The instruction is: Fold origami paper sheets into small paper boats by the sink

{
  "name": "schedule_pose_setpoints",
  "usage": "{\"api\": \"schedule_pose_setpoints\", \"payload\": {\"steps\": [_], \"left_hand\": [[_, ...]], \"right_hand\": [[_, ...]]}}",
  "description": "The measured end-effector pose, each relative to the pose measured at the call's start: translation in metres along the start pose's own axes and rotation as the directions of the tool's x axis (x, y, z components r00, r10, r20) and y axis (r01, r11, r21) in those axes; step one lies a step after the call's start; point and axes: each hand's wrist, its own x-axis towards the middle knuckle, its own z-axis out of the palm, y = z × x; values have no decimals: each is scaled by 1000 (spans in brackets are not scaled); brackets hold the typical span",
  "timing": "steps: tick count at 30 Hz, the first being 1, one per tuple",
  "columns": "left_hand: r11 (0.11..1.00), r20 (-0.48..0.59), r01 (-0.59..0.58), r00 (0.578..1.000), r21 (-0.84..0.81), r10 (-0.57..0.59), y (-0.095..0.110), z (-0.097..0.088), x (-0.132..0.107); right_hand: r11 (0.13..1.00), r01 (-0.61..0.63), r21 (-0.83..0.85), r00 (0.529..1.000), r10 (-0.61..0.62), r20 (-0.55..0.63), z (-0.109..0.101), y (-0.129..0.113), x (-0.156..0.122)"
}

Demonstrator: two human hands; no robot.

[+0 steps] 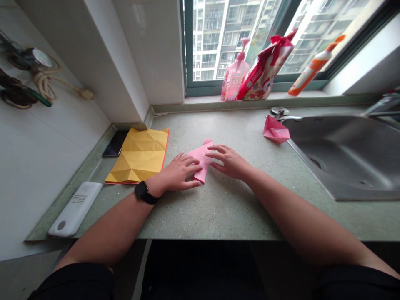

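A folded pink paper [201, 160] lies flat on the speckled green countertop [218, 208] in the middle. My left hand [178, 173] rests on its left side with the fingers stretched flat over the paper. My right hand [228, 160] presses its right edge, fingers extended and slightly spread. A black watch [142, 191] sits on my left wrist. A second folded pink paper piece [275, 131] stands near the sink's corner, apart from both hands.
Creased yellow paper [140, 155] lies at the left over a dark phone [115, 143]. A white power bank [75, 208] sits near the left edge. The steel sink [343, 158] fills the right. A pink pump bottle [234, 73], red pouch [265, 68] and orange bottle [314, 66] stand on the windowsill.
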Motion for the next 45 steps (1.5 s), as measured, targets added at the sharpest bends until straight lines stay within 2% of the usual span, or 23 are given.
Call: {"api": "schedule_pose_setpoints", "payload": {"steps": [4,9,20,30,37,45], "left_hand": [[995,-41,50,998,86,-46,2,1,-1],[996,-45,76,996,47,-73,1,3,-2],[989,-68,116,992,95,-110,8,2,-1],[1000,-36,17,999,-26,-18,4,8,-1],[999,-22,-2,1000,-34,1,8,6,-2],[1000,-36,-13,999,0,13,11,8,0]], "right_hand": [[995,61,78,997,-64,48,-4,-10,1],[978,146,148,981,-163,105,-7,-17,1],[995,24,93,993,-34,113,-12,-2,0],[997,-11,78,991,0,136,-13,-2,-1],[999,-16,47,995,12,101,-13,-1,-2],[995,-97,-19,994,98,43,0,3,0]]}}
